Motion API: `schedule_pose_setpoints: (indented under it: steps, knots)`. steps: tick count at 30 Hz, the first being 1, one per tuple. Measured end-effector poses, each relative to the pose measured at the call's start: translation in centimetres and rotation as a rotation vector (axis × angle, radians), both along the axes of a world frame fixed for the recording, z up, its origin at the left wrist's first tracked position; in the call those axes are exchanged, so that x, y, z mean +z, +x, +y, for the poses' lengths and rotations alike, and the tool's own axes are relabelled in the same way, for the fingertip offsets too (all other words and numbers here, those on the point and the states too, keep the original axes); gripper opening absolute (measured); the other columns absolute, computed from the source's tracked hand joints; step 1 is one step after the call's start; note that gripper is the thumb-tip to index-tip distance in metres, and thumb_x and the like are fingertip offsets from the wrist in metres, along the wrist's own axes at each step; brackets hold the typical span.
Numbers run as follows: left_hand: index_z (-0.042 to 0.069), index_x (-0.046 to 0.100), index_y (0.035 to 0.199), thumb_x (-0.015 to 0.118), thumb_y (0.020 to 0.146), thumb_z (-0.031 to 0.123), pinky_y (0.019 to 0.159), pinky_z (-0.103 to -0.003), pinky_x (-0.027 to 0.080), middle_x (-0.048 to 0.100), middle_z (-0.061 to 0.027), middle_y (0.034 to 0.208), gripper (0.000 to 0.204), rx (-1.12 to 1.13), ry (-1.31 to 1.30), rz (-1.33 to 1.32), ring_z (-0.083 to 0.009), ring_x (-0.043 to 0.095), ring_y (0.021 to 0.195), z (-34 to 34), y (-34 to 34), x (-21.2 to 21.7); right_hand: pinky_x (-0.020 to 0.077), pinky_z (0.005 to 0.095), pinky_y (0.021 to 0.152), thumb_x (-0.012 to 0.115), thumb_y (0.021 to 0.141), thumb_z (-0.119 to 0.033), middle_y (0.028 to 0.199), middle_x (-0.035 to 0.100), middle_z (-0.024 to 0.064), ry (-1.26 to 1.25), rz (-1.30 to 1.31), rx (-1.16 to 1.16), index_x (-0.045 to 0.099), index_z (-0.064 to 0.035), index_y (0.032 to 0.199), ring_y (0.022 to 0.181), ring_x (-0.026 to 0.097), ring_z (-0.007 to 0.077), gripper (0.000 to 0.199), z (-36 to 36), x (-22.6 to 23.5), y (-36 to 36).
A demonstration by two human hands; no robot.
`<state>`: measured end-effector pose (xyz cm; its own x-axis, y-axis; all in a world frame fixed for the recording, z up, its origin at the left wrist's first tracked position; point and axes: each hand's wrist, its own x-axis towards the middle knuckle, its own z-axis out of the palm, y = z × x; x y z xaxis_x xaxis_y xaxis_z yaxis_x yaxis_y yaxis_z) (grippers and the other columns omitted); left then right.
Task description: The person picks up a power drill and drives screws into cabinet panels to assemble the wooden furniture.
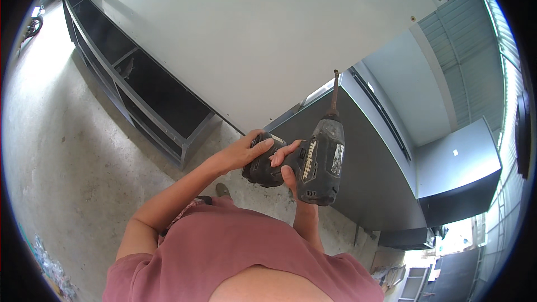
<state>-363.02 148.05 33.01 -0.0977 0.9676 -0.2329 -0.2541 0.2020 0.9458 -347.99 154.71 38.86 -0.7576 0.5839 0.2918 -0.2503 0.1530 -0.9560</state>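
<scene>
A black cordless drill driver [321,162] is held in front of my body, tilted so that its long bit [335,94] points away from me. My right hand [289,176] is wrapped round its handle, partly hidden behind the tool body. My left hand [244,152] grips the battery end, the thumb lying on top. A small dark piece sits at the bit's tip; I cannot make out whether it is a screw. Beyond the tool lies a large white panel [263,39], and the bit's tip appears over its near right edge.
On the left, a dark open-shelved frame [190,134] runs along the panel. A grey-black cabinet side [363,173] stands close on the right, with more white and dark cabinets [458,162] behind it. Concrete floor [84,151] lies below; plastic wrapping [53,268] is at the lower left.
</scene>
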Motion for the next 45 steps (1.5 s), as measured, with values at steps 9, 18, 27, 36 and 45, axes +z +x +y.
schedule_pose_setpoints:
  steps: [9, 18, 27, 36, 45]
  knots:
    - [0.005, 0.029, 0.14, 0.045, 0.088, 0.059, 0.082, -0.037, 0.048, 0.048, -0.0236, 0.124, 0.076, -0.038, 0.037, 0.003, -0.0291, 0.051, 0.112, -2.6, 2.2, 6.4, 0.0465, 0.0389, 0.085, 0.063, 0.082, -0.004, 0.086, 0.057, 0.0104, 0.061, -0.009, 0.0, 0.046, -0.0038, 0.109, 0.084, 0.056, 0.0186, 0.031, -3.0, 7.3, 2.3]
    - [0.0, 0.039, 0.132, 0.05, 0.087, 0.056, 0.09, -0.033, 0.042, 0.051, -0.02, 0.121, 0.073, 0.004, -0.027, -0.016, -0.0256, 0.05, 0.112, -3.2, 1.7, 7.0, 0.0493, 0.0375, 0.082, 0.066, 0.079, -0.003, 0.085, 0.058, 0.0101, 0.091, -0.021, -0.028, 0.047, -0.0034, 0.108, 0.083, 0.058, 0.0177, 0.034, -3.1, 7.1, 1.7]
    - [-0.004, 0.035, 0.134, 0.052, 0.087, 0.056, 0.097, -0.035, 0.038, 0.048, -0.0231, 0.125, 0.078, -0.034, 0.016, -0.023, -0.0281, 0.047, 0.118, -2.6, -1.9, 5.3, 0.0498, 0.041, 0.081, 0.068, 0.079, -0.006, 0.085, 0.058, 0.0106, 0.001, 0.076, -0.029, 0.048, -0.0033, 0.107, 0.082, 0.059, 0.0188, 0.035, -3.0, 5.5, -1.7]
    - [-0.004, 0.027, 0.138, 0.058, 0.085, 0.051, 0.097, -0.037, 0.038, 0.046, -0.024, 0.126, 0.082, -0.097, 0.238, 0.042, -0.0301, 0.047, 0.118, 5.8, -17.7, -7.2, 0.0498, 0.04, 0.079, 0.071, 0.078, -0.012, 0.085, 0.056, 0.0104, 0.122, 0.205, -0.08, 0.045, -0.0027, 0.109, 0.081, 0.058, 0.0196, 0.042, 4.7, -7.1, -16.3]
    - [-0.004, 0.024, 0.14, 0.061, 0.085, 0.048, 0.097, -0.038, 0.04, 0.042, -0.0256, 0.13, 0.084, -0.104, 0.446, -0.058, -0.0307, 0.044, 0.121, 16.3, -23.5, -20.6, 0.0471, 0.0397, 0.078, 0.066, 0.078, -0.043, 0.08, 0.049, 0.0072, 0.169, 0.16, -0.157, 0.037, -0.0038, 0.106, 0.075, 0.053, 0.0174, 0.056, 15.9, -19.5, -21.6]
